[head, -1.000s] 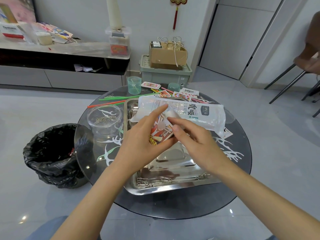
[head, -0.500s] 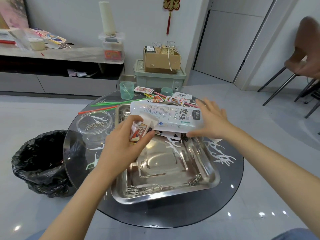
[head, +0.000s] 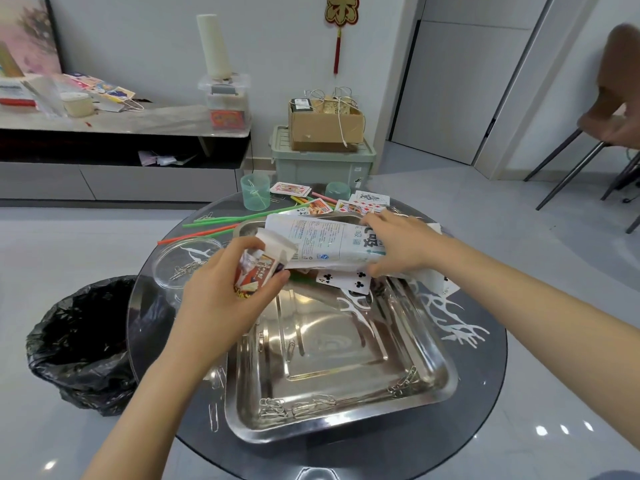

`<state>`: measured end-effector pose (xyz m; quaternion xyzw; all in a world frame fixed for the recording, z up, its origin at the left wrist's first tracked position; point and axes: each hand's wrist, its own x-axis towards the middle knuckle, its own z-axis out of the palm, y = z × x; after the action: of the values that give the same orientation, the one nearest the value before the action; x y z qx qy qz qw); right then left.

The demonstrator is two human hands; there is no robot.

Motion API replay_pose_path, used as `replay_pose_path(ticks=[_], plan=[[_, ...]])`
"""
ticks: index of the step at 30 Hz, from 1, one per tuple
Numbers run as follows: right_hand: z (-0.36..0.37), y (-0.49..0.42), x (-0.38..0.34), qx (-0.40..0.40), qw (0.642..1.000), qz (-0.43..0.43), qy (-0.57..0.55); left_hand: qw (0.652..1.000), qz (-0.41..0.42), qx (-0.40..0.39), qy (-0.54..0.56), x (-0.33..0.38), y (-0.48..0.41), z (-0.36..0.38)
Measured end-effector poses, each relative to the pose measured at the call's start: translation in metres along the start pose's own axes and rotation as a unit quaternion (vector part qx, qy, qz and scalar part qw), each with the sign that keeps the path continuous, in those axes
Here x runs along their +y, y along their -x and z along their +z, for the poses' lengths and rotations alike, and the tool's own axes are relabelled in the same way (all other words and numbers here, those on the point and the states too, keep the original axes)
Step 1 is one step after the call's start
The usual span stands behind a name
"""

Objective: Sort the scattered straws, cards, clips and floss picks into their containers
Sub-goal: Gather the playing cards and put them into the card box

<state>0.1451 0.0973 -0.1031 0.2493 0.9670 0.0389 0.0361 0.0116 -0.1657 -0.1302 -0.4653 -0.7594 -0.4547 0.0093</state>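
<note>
- The left hand [head: 221, 296] is held at 9 o'clock of the table [head: 481, 375], fingers clamped round the card box [head: 258, 268] — its white flap is raised.
- The right hand [head: 398, 247] has been taken off that flap since a second ago. It is now closed on the straw bag [head: 325, 240] at 1 o'clock, over the tray [head: 346, 420].
- A card [head: 346, 282] is seen beneath the bag — judged the next one for the box.
- Legible: "吸" on the bag and "4" with clubs on the card. The box's yellow lettering cannot be read.

- a "4" with club signs stands on the playing card [head: 343, 281] under the white bag [head: 325, 240].
- the white bag bears a large chinese "吸"; its small print is unreadable.
</note>
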Motion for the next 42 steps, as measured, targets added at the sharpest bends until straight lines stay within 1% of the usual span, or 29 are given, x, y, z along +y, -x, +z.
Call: replay_pose_path(ticks=[3, 6, 10, 14, 17, 20, 24, 27, 29, 32, 35, 39, 42], plan=[[-0.01, 0.016, -0.009, 0.044, 0.999, -0.015, 0.02, 1.0, -0.02, 0.024, 0.001, -0.004, -0.002, -0.005], [-0.019, 0.039, -0.024, 0.068, 0.998, -0.002, -0.018, 0.998, -0.032, 0.048, 0.022, -0.006, -0.002, -0.011], [-0.017, 0.081, -0.053, 0.036, 0.996, -0.003, -0.077, 0.995, -0.05, 0.069, 0.049, -0.004, 0.001, -0.016], [-0.007, 0.12, -0.078, -0.001, 0.993, -0.015, -0.115, 0.992, -0.071, 0.065, 0.085, 0.0, 0.005, -0.018], [0.002, 0.133, -0.092, 0.002, 0.993, -0.005, -0.12, 0.994, -0.057, 0.061, 0.071, 0.008, 0.009, -0.019], [0.007, 0.137, -0.095, 0.017, 0.992, -0.001, -0.125, 0.997, -0.059, 0.024, 0.041, 0.019, 0.014, -0.02], [0.001, 0.131, -0.089, 0.005, 0.983, 0.009, -0.185, 0.998, -0.058, -0.016, 0.02, 0.034, 0.013, -0.024], [-0.008, 0.122, -0.077, 0.036, 0.971, 0.021, -0.234, 0.999, -0.04, -0.031, 0.018, 0.046, 0.007, -0.024], [-0.013, 0.112, -0.065, 0.043, 0.966, 0.035, -0.252, 0.998, -0.034, -0.041, 0.015, 0.049, 0.0, -0.019], [-0.014, 0.093, -0.045, 0.047, 0.961, 0.049, -0.266, 0.997, -0.042, -0.06, 0.002, 0.047, -0.016, -0.006], [-0.009, 0.073, -0.026, 0.058, 0.957, 0.056, -0.28, 0.996, -0.061, -0.06, -0.01, 0.038, -0.034, 0.006], [0.0, 0.04, -0.006, 0.067, 0.952, 0.045, -0.295, 0.993, -0.079, -0.072, -0.046, 0.028, -0.052, 0.014], [0.009, 0.003, -0.003, 0.028, 0.965, 0.009, -0.261, 0.992, -0.079, -0.078, -0.053, 0.018, -0.057, 0.016]])
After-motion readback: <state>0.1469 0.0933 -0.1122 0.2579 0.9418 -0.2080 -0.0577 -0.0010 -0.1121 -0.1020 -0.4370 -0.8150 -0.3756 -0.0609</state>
